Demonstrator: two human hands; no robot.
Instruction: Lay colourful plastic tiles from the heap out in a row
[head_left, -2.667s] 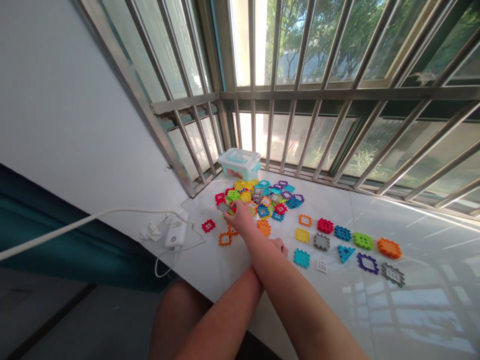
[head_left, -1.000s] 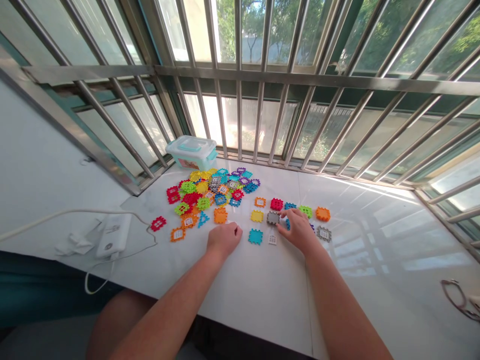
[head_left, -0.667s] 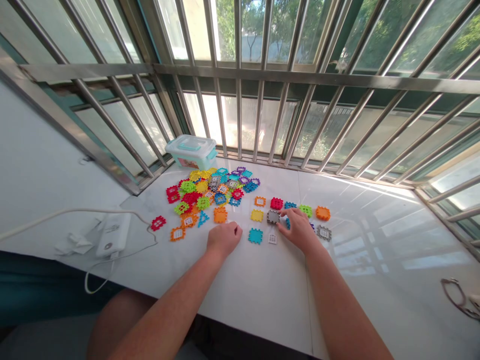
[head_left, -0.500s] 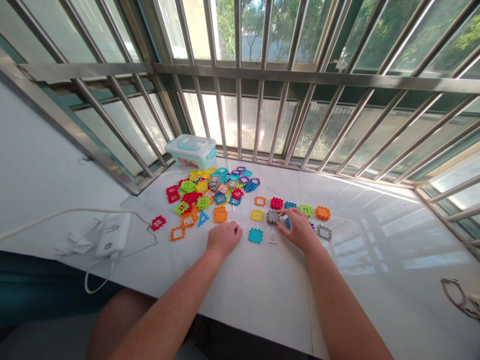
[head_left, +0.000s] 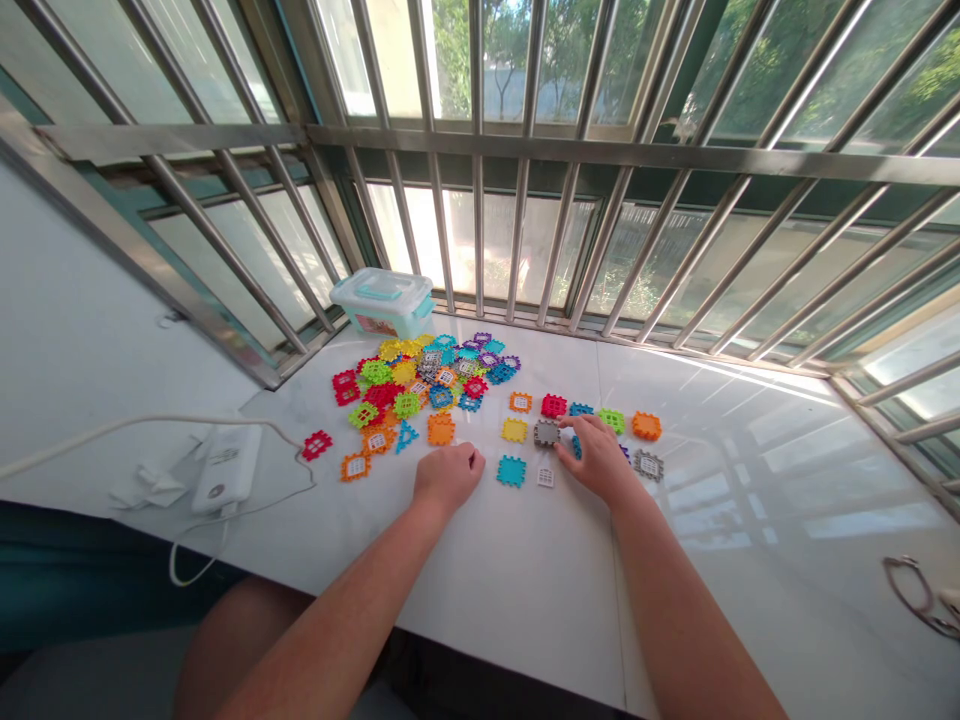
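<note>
My left hand (head_left: pixel 448 476) rests curled into a loose fist on the white sill, near an orange tile (head_left: pixel 440 429) and a teal tile (head_left: pixel 511 470). My right hand (head_left: pixel 598 456) lies over the row of laid-out tiles, fingers pinched at a grey tile (head_left: pixel 546 433), covering a blue piece. Around it lie a yellow tile (head_left: pixel 514 430), a red tile (head_left: pixel 553 406), a green tile (head_left: pixel 613 421), an orange tile (head_left: pixel 646 426), a grey window tile (head_left: pixel 647 465) and a small white piece (head_left: pixel 545 477).
A heap of coloured tiles (head_left: pixel 420 385) lies at the back left beside a lidded plastic box (head_left: pixel 384 302). A white charger with cable (head_left: pixel 226 467) sits left. Steel window bars (head_left: pixel 525 160) fence the sill. Glasses (head_left: pixel 919 596) lie far right.
Earlier my right arm reached across to the heap at the left; it now rests at the grey tile in the row. Over the last second both hands barely moved.
</note>
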